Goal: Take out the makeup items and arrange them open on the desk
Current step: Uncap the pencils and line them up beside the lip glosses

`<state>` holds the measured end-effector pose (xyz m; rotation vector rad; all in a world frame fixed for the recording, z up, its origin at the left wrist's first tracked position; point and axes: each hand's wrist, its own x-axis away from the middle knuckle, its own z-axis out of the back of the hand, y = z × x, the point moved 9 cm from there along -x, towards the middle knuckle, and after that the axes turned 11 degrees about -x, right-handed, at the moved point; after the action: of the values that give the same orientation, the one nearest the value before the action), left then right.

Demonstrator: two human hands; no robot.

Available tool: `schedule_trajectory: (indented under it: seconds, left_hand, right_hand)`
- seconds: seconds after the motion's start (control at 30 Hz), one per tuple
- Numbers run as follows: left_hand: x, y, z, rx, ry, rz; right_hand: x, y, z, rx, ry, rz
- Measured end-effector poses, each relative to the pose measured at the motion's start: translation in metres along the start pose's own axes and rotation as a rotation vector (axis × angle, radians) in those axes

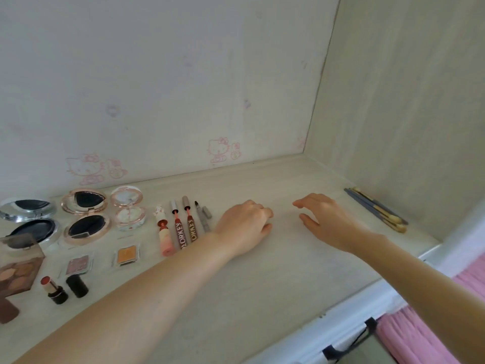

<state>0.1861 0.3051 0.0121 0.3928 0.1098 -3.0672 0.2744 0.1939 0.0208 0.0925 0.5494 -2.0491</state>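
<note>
Opened makeup lies in rows on the left of the pale desk (262,279): a silver compact (29,219), a rose-gold compact (85,216), a small white compact (128,210), two lip glosses (185,227) with wands out, a pink tube (164,232), a grey eyeliner pen (203,218), two small eyeshadow pans (126,256), an eyeshadow palette (18,269) and an uncapped red lipstick (53,288). My left hand (244,224) rests on the desk just right of the pen, fingers curled, holding nothing. My right hand (325,222) hovers beside it, fingers spread and empty.
Several makeup brushes (378,210) lie along the right wall of the desk nook. The back wall carries pink cartoon cat prints. Below the desk's front edge at the right are pink fabric (425,334) and a bag with black straps (349,345).
</note>
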Motion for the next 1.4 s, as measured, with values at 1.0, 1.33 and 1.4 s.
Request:
schedule_trajectory:
  seconds: [1.0, 1.33, 1.4]
  left_hand:
    - [-0.104, 0.056, -0.038, 0.233, -0.102, -0.007]
    - [-0.046, 0.005, 0.004, 0.54, -0.006, 0.116]
    - [-0.03, -0.009, 0.011, 0.599, 0.001, 0.152]
  right_hand:
    - [0.047, 0.079, 0.033, 0.129, 0.093, -0.239]
    - [0.047, 0.02, 0.033, -0.08, 0.173, -0.149]
    - [0.047, 0.005, 0.032, -0.104, 0.19, -0.124]
